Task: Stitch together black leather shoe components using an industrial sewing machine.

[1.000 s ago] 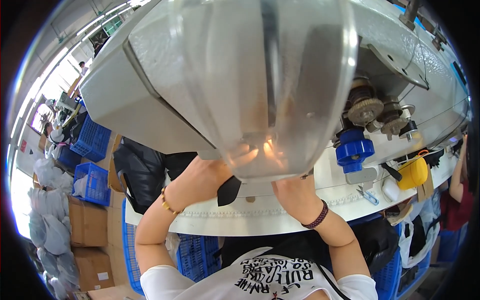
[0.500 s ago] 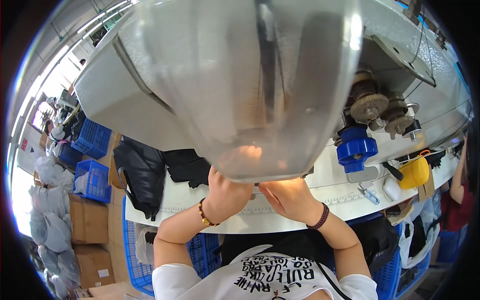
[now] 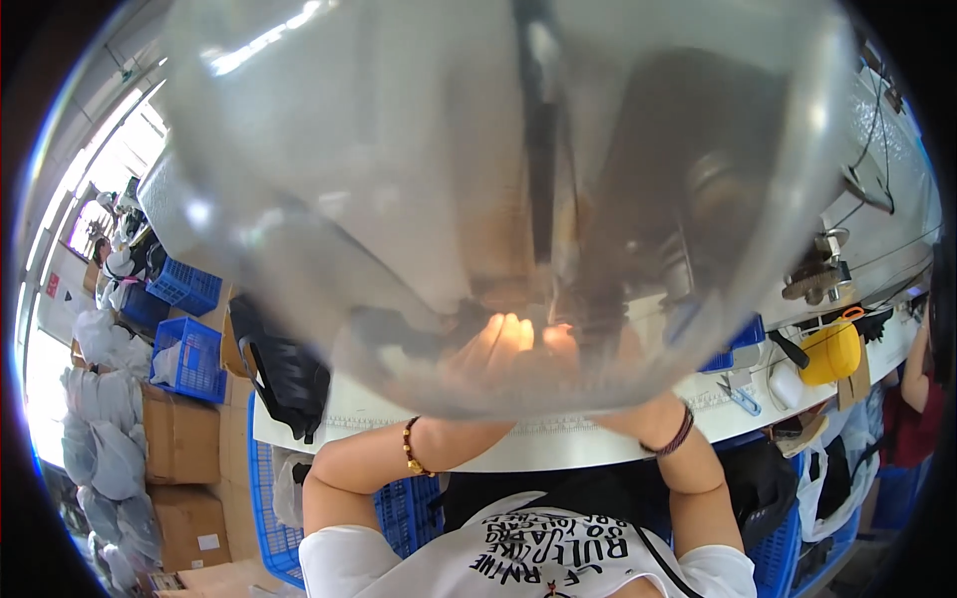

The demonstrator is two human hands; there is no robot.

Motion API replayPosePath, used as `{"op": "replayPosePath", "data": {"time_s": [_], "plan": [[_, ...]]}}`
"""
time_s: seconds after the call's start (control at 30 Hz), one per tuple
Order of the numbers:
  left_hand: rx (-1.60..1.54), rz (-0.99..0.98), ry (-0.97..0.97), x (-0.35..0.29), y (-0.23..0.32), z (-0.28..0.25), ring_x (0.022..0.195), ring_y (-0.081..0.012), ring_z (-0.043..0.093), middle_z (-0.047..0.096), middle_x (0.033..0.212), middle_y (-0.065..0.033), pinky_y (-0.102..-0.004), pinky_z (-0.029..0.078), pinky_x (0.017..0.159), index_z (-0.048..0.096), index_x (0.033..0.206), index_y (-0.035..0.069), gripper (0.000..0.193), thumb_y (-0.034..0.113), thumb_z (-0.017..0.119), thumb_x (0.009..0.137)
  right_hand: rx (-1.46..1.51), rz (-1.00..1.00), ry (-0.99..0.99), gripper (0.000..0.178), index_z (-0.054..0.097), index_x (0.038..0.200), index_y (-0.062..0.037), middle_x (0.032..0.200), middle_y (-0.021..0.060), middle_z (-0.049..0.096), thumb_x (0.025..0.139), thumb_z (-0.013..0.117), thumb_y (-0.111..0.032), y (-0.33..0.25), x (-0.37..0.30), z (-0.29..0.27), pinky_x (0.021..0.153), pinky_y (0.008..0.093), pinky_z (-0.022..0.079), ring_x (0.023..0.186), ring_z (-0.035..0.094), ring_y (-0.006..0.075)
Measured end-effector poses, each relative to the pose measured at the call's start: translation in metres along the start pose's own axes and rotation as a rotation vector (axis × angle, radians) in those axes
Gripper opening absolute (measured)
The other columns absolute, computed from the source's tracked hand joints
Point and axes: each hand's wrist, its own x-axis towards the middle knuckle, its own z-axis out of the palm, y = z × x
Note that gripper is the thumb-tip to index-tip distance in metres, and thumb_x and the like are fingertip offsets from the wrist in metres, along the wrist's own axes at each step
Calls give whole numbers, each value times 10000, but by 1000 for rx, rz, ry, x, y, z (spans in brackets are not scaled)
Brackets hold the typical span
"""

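Black-lettered white shirt point(image 3: 349, 560), ruler scale point(image 3: 553, 427), left fingers point(image 3: 509, 334) behind clear shield point(image 3: 498, 402)

The clear shield point(image 3: 518, 404) is glossy plastic; the worktop point(image 3: 543, 453), smooth with a soft sheen. Near its right end the yellow container point(image 3: 830, 357) is shiny plastic; beyond the left, boxes point(image 3: 179, 436) are matt cardboard.

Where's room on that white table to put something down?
The white table shows bare between the black bag-like item and the left forearm, and along the front edge, between that and the right forearm. At the right end it's crowded: blue snips, a white object, a yellow container. Behind the blurry clear shield, the left hand and right hand crowd the middle.
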Motion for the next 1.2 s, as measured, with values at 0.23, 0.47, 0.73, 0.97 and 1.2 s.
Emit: {"op": "replayPosePath", "data": {"time_s": [0.23, 0.47, 0.73, 0.97, 1.2], "plan": [[14, -150, 11, -8, 12, 12, 753, -221, 584, 547, 963, -150, -273, 492, 552, 570, 639, -16, 249, 73, 727, 468, 47, 61, -173, 277, 605, 978, -104, 907, 78, 613, 704, 630, -72, 35, -6, 7, 743, 359, 461, 829, 581, 263], [-67, -73, -17, -4, -1, 0, 858, -239, 585, 545, 986, -149, -278, 501, 600, 587, 736, -15, 282, 80, 716, 504, -74, -17, -90, 337, 632, 988, -98, 941, 83, 622, 660, 602, -27, 16, 6, 2, 779, 352, 473, 851, 600, 260], [-230, -41, -71, -3, -18, -6, 905, -288, 564, 560, 934, -132, -389, 451, 835, 595, 791, 18, 229, 32, 670, 576, -51, 64, -56, 360, 636, 983, -92, 950, 95, 618, 640, 570, -1, 10, 3, 8, 697, 337, 489, 817, 603, 250], [-437, -82, -14, 1, -32, -5, 776, -255, 570, 593, 866, -107, -387, 467, 746, 600, 827, 15, 182, -16, 641, 652, 24, 213, -57, 324, 604, 1004, -93, 938, 103, 595, 688, 557, -37, -1, 4, 17, 689, 372, 465, 794, 577, 282], [-478, -114, -120, -3, -44, 1, 648, -228, 557, 587, 779, -92, -306, 470, 608, 610, 851, -2, 184, -13, 641, 670, -181, 133, -12, 273, 606, 960, -83, 949, 110, 581, 691, 568, -59, 5, -5, 32, 697, 400, 456, 832, 560, 302]]}}
